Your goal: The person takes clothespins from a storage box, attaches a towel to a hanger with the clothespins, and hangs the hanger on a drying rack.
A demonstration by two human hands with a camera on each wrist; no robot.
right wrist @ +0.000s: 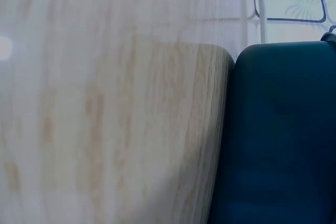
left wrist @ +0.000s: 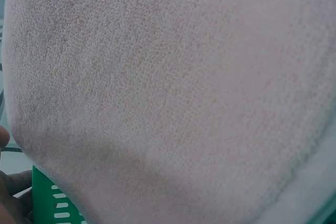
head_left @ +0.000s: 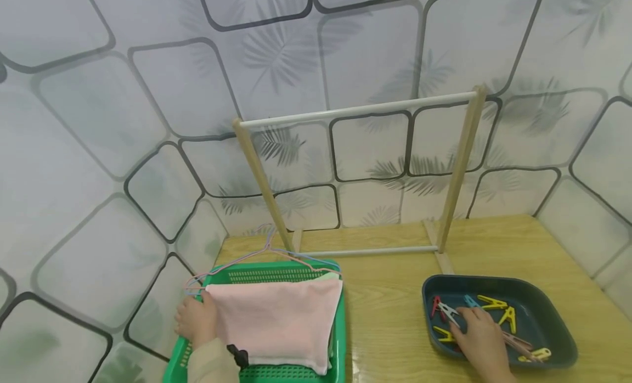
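Note:
In the head view my left hand is at the left side of the green basket. Its fingers are by the left ends of a pink hanger and a blue hanger, beside a pink towel; what it grips is hidden. The towel fills most of the left wrist view. My right hand reaches into a dark blue tray, thumb and forefinger around the end of a white clothespin. Yellow clothespins and a blue one lie close by.
A wooden rack with white rods stands at the back of the wooden table, before a patterned wall covering. Red and brownish clothespins also lie in the tray. A small black object shows at the left sleeve.

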